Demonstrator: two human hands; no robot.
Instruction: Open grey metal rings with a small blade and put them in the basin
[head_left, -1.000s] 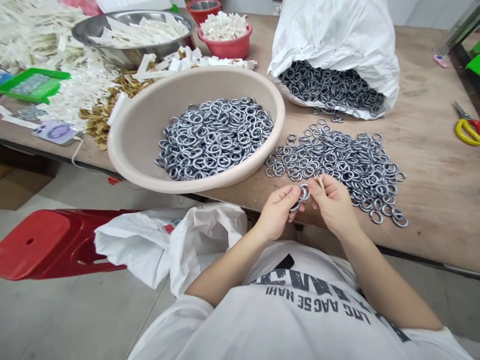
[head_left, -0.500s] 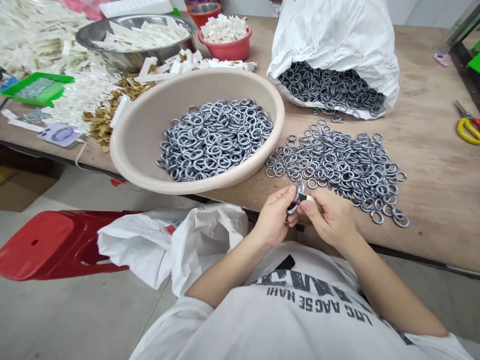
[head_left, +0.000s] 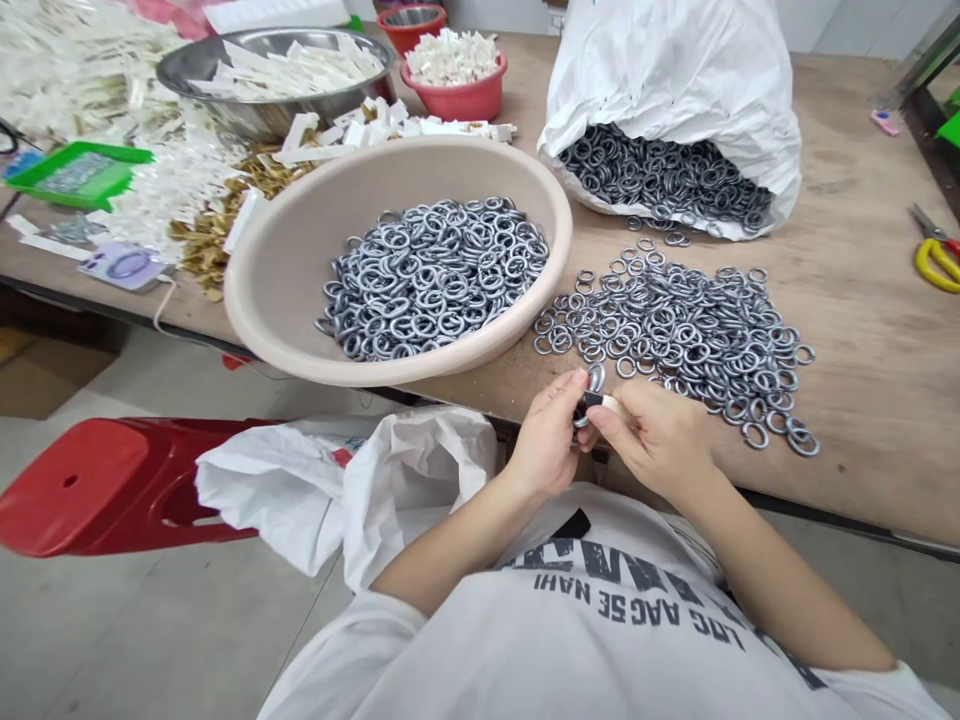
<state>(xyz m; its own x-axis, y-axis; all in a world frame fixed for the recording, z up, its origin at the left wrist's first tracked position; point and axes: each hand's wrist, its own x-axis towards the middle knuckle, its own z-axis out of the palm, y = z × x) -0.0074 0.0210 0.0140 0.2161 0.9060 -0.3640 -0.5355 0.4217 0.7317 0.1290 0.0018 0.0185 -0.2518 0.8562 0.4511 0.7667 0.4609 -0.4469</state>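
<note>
Close to the table's front edge, my left hand [head_left: 551, 430] is closed on a few grey rings [head_left: 596, 377], pinched between thumb and fingers. Facing it, my right hand [head_left: 664, 430] grips a small black-and-white piece [head_left: 594, 399] whose black end lies against those rings. Its exact kind cannot be made out, and my fingers hide part of it. Just beyond my hands, a loose pile of grey rings [head_left: 697, 325] is spread over the table. To the left, a beige basin [head_left: 259, 300] holds many more of the same rings.
A white sack [head_left: 667, 70] lies with its mouth toward me, full of darker rings. Yellow-handled scissors [head_left: 934, 262] rest at the right. White pieces fill a steel bowl [head_left: 274, 118] and a red bowl [head_left: 465, 97]. Below the table stand a red stool [head_left: 71, 480] and an open white bag [head_left: 420, 460].
The black end of the piece in my right hand has moved slightly left, further across the rings. My left hand keeps its hold. The view has shifted a little.
</note>
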